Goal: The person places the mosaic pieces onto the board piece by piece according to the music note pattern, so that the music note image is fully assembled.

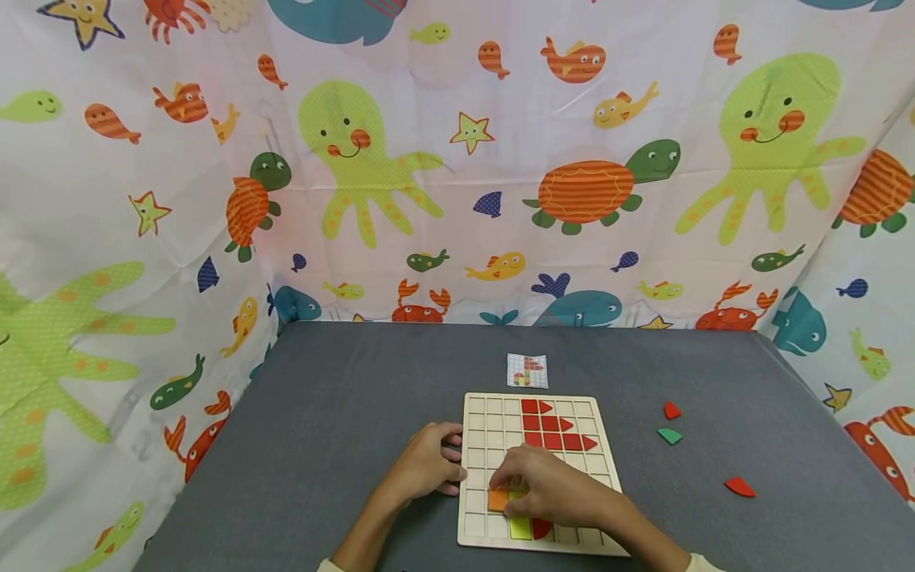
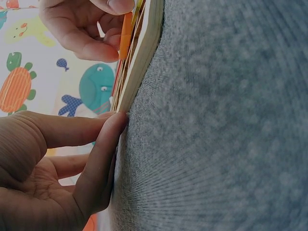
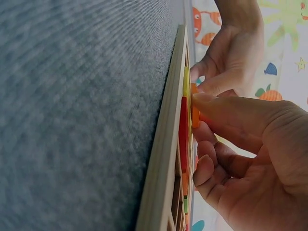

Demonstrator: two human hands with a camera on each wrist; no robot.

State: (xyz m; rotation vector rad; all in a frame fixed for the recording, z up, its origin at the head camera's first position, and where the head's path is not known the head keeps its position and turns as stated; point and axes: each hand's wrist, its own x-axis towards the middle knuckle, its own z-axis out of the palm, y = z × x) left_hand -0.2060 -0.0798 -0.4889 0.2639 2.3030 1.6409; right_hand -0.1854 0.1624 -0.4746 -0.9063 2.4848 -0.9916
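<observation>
My right hand [image 1: 554, 485] pinches an orange square tile [image 1: 498, 500] between thumb and fingers, low over the left part of a wooden grid board [image 1: 475, 465]. The right wrist view shows the orange tile [image 3: 195, 113] standing slightly above the board's rim. Beside it lie yellow tiles [image 1: 520, 529], partly hidden by the hand, and a red rounded piece [image 1: 541, 528]. Three rows of red squares [image 1: 553, 442] ending in triangles fill cells in the upper part. My left hand [image 1: 423, 462] touches the board's left edge with thumb and fingertips, the fingers fairly straight in the left wrist view.
A small printed pattern card [image 1: 526, 371] lies behind the board. On the grey table [image 1: 357, 389] to the right are a red piece [image 1: 671, 410], a green piece [image 1: 669, 436] and another red piece [image 1: 739, 487]. A sea-animal curtain [image 1: 457, 270] surrounds the table.
</observation>
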